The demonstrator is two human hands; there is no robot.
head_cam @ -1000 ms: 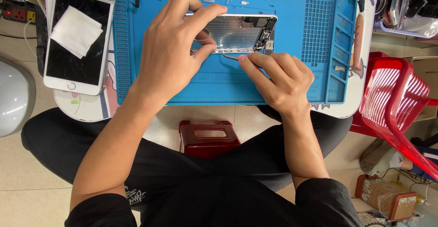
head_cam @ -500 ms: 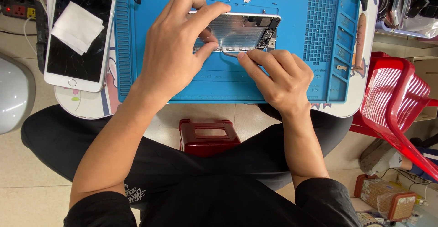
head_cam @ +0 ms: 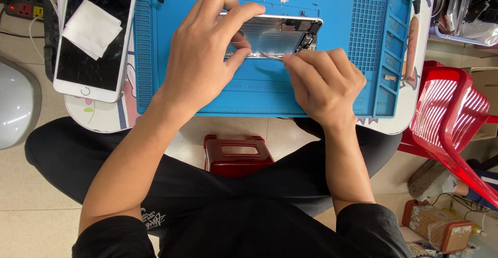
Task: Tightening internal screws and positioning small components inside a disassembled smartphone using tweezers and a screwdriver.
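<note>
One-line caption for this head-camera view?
Left hand steadies an opened phone on a blue mat; right hand probes with tweezers.

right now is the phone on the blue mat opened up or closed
Opened up: the phone on the blue mat shows a bare metal plate and internal parts, not a screen.

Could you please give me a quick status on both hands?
Left hand steadies opened silver phone chassis on blue silicone mat. Right hand pinches thin metal tweezers at its edge. Nothing obstructing.

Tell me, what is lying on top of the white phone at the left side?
A folded white cloth lies on the white phone, over the upper part of its dark, cracked screen. Whatever glass is beneath the cloth is covered. The rest of the screen is bare.
</note>
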